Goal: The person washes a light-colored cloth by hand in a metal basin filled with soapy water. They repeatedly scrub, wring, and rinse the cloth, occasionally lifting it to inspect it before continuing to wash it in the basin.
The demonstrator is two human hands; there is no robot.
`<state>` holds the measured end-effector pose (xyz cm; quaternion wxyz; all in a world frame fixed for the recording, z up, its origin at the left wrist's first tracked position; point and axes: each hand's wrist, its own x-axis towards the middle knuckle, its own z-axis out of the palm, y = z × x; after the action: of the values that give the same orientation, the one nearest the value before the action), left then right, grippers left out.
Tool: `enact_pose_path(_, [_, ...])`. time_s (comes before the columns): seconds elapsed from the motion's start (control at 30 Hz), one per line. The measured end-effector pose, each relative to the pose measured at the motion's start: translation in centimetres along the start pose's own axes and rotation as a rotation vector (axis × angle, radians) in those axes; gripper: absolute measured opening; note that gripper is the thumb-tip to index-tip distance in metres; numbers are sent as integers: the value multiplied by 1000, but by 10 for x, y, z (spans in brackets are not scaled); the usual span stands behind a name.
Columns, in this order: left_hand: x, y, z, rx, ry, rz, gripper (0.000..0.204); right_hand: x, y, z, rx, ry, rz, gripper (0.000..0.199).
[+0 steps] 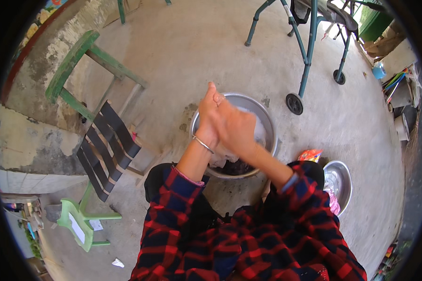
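My left hand (208, 116) and my right hand (239, 127) are pressed together above a round metal basin (273, 146) on the floor. Both look closed against each other, the right one smeared by motion; whatever lies between them, if anything, is hidden. Around my left wrist sits a silvery bangle (203, 144). Below the hands, pale wet cloth (218, 159) lies in the basin beside something dark. Whitish suds or cloudy water show at the basin's right side, and my hands and forearms cover much of its inside.
At right stand a smaller metal basin (348, 185) with pink cloth (333, 202) and an orange packet (309, 155). A wheeled walker frame (306, 61) is beyond. Leftward are a green wooden chair (70, 65), a black-strapped seat (109, 145) and a light-green plastic stool (75, 225).
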<state>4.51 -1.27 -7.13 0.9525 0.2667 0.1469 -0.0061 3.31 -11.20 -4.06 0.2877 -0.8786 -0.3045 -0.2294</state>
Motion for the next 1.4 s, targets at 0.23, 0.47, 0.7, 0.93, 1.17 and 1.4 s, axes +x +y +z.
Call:
enact_pose_path(0.23, [14, 4, -21, 23, -146, -35, 41, 5, -7, -8, 184, 111, 6, 22])
enact_pose_path(0.47, [2, -6, 6, 25, 168, 53, 43, 4, -1, -5, 232, 15, 150, 17])
enact_pose_path(0.7, [-10, -11, 36, 57, 166, 54, 43, 12, 30, 0, -25, -59, 120, 17])
enact_pose_path(0.93, [-4, -10, 15, -74, 138, -8, 38, 8, 23, 16, -125, -91, 109, 22])
enact_pose_path(1.17, [-3, 0, -4, 77, 170, 97, 41, -4, -25, -10, 193, 79, -113, 30])
enact_pose_path(1.4, [-11, -10, -2, 137, 218, 138, 41, -8, -24, -7, 153, -21, -47, 35])
